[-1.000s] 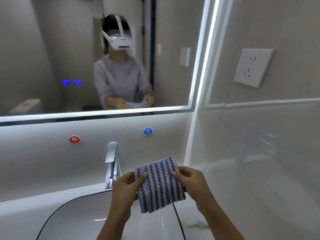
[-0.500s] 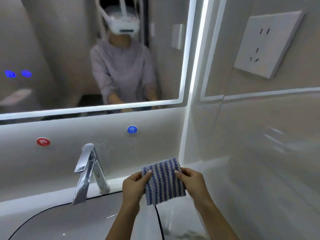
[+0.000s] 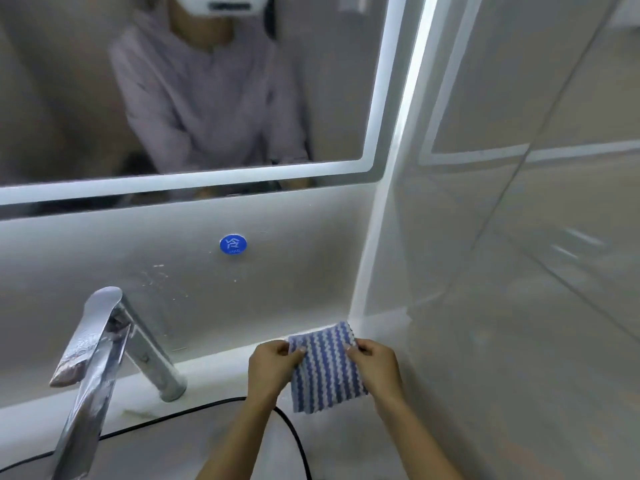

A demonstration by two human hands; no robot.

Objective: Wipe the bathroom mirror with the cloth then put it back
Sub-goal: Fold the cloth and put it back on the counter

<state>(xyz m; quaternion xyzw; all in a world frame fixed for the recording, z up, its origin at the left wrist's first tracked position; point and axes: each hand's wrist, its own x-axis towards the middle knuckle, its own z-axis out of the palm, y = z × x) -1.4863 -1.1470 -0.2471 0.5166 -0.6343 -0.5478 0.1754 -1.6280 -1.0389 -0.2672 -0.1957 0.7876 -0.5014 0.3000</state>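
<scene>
I have the small blue-and-white wavy-striped cloth stretched between both hands, low over the back right corner of the white counter ledge. The left hand pinches its upper left edge and the right hand its upper right edge. On each hand the thumb lies on the front of the cloth and the fingers are curled behind, clamped on the fabric. The cloth hangs mostly flat, its top edge close to where the back wall meets the glossy pale side wall; I cannot tell whether it touches either wall. The big light-edged bathroom mirror sits well above, out of reach at this height. I cannot see whether the glass has been wiped, but the cloth is so low in the corner that I judge this is the put-back step. If so, the next move calls for lowering it onto the ledge and letting both pinches go together so it lies flat. If wiping is still due, I must lift it up to the glass. The slanted chrome tap stands to the left, clear of my hands, and a round blue sticker marks the back wall. The black-rimmed basin lies just beneath, so a dropped cloth could slide in.
</scene>
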